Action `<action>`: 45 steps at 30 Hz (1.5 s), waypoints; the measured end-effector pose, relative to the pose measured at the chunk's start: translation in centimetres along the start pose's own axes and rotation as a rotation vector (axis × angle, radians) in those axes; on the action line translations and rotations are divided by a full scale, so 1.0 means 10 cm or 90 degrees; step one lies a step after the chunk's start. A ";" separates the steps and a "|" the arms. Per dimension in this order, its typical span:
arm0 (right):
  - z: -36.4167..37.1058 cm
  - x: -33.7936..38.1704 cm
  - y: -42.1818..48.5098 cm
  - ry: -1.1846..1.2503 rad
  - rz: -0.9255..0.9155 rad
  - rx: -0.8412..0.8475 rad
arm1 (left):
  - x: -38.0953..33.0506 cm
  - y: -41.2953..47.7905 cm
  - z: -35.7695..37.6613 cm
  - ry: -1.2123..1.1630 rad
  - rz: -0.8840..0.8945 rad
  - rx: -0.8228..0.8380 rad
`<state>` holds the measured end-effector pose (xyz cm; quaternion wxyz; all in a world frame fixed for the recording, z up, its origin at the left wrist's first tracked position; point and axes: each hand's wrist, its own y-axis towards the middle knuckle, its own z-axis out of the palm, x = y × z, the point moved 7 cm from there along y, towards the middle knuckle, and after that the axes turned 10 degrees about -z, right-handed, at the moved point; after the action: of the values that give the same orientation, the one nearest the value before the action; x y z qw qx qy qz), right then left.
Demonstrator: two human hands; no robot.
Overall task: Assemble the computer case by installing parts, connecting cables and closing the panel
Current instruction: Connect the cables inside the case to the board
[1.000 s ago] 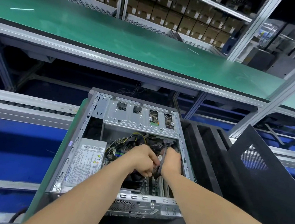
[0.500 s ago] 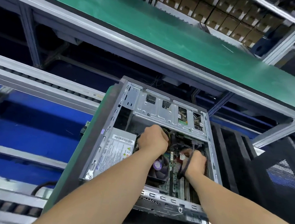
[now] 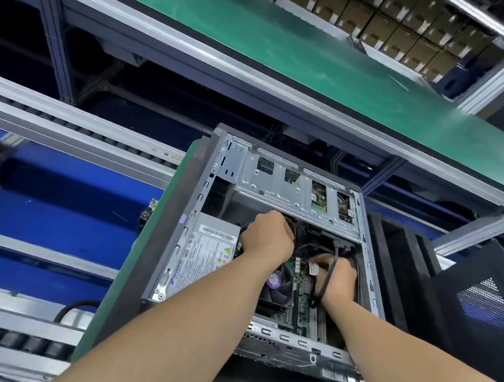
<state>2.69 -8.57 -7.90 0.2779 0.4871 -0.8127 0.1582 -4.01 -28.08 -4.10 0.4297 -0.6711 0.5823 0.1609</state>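
Green conveyor belt [image 3: 262, 35] fills the background. Below it I see the computer case [image 3: 231, 169] lying open, with the black side panel [image 3: 476, 304] at its right. The left hand [image 3: 266, 236] curls among wires beside the power supply [image 3: 205, 257] (grip hidden, I cannot tell). The right hand [image 3: 339, 279] pinches a white connector [image 3: 314, 268], and a black cable [image 3: 331, 269] is draped across it.

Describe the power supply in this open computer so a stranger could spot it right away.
Find the open computer case in the middle. Against its left wall, just left of the left hand, lies the power supply, a grey metal box. It alone wears a big white label with a barcode and yellow warning triangle.
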 end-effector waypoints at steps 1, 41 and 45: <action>0.00 -0.03 0.00 -0.018 0.011 0.000 | 0.00 0.00 0.00 0.001 0.001 0.000; 0.00 0.09 -0.04 -0.118 -0.048 0.019 | 0.01 0.06 0.03 0.058 0.016 0.005; 0.02 0.16 -0.11 -0.198 -0.056 0.022 | -0.05 0.02 0.08 0.124 0.054 0.028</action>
<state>3.04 -10.31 -7.09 0.1472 0.5456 -0.8209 0.0825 -4.06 -27.18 -4.29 0.3786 -0.6490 0.6523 0.1000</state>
